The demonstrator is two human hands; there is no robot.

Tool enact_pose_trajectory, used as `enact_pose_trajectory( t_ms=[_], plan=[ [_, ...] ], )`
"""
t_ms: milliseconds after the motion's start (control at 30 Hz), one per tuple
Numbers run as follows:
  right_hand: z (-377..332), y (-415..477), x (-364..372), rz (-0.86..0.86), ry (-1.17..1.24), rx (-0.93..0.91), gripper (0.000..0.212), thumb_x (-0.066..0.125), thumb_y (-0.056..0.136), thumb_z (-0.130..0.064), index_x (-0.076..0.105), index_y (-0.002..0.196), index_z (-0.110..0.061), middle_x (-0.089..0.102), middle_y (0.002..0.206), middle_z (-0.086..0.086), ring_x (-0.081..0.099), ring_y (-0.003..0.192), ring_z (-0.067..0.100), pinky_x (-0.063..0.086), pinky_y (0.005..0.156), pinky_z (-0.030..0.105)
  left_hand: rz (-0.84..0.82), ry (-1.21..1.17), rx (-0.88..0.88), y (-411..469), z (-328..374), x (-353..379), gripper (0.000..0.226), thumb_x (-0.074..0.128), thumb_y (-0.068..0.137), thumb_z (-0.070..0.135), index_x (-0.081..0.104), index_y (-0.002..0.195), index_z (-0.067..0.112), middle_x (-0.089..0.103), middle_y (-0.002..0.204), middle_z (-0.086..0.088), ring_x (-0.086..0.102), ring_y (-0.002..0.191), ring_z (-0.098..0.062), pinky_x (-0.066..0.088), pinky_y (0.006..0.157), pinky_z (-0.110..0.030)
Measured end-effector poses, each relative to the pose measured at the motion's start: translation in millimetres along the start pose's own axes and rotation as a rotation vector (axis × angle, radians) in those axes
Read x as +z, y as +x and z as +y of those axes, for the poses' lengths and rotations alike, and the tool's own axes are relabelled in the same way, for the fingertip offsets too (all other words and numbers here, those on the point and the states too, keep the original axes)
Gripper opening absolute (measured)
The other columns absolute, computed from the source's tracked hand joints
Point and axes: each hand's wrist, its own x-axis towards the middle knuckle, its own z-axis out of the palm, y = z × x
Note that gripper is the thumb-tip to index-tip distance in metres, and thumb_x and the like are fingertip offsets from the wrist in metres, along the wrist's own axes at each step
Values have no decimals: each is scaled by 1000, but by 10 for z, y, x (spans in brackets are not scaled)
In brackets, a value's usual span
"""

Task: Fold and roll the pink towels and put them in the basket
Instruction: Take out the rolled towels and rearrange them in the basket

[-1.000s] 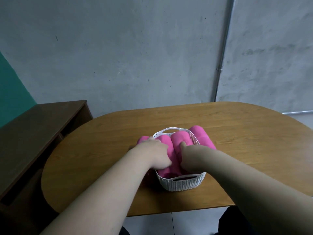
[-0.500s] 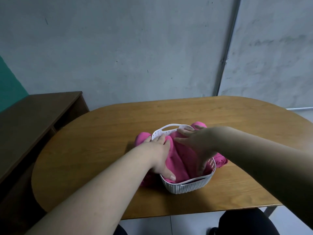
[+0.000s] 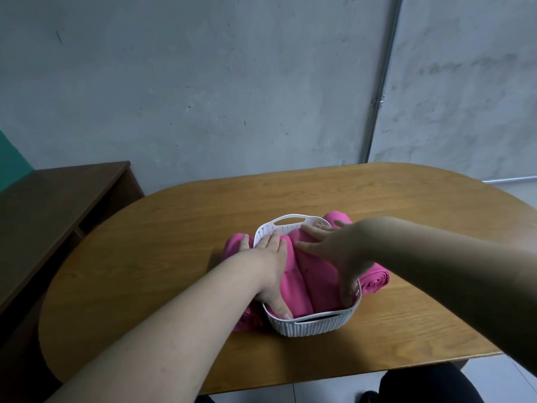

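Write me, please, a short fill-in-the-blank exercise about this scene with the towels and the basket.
1. The basket is ____ in colour.
2. The towels in it are ____.
3. The left hand and the right hand reach over the basket, which stands on a wooden ____.
Missing words: white; pink; table.
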Motion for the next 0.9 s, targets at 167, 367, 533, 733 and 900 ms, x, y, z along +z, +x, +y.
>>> enact_pose_trajectory(
  t_ms=[167, 367, 533, 733, 900],
  plan=[
    [-91, 35, 126, 87, -3, -9, 139, 83, 68, -61, -20, 157, -34, -35, 160, 7, -25, 151, 27, -8, 124, 52, 64, 1, 7, 32, 37, 47, 151, 78, 64, 73, -25, 153, 9, -29, 163, -9, -23, 152, -24, -10, 121, -59],
    [34, -224, 147, 243, 253, -51, 121, 80, 71, -63, 3, 161, -38, -15, 167, -7, -15, 154, 19, -8, 121, 46, 320, -385, 138, -148, -264, 271, 113, 66, 78, 72, 5, 161, 25, -12, 166, 5, -22, 150, -10, -16, 120, -56],
    [376, -365, 436, 609, 755, 407, 62, 58, 96, -44, 41, 152, -25, 41, 156, 6, 45, 138, 28, 39, 110, 40, 559, -897, -340, -263, -636, 668, 71, 55, 96, 49, 26, 157, 29, 24, 164, -5, 22, 151, -27, 23, 122, -47],
    [220, -189, 720, 393, 1305, 533, 76, 69, 88, -40, 36, 154, -20, 55, 140, 18, 61, 113, 34, 54, 96, 43, 282, -1324, -410, -367, -518, 849, 63, 68, 84, 58, 43, 136, 34, 64, 113, 4, 65, 100, -17, 53, 78, -31],
    [145, -194, 723, 430, 1468, 551, 77, 75, 84, -31, 40, 151, -16, 59, 129, 18, 66, 99, 32, 60, 81, 43, 311, -1554, -393, -523, -477, 795, 46, 71, 87, 31, 47, 125, 25, 68, 98, -3, 72, 84, -24, 53, 68, -30]
  ],
)
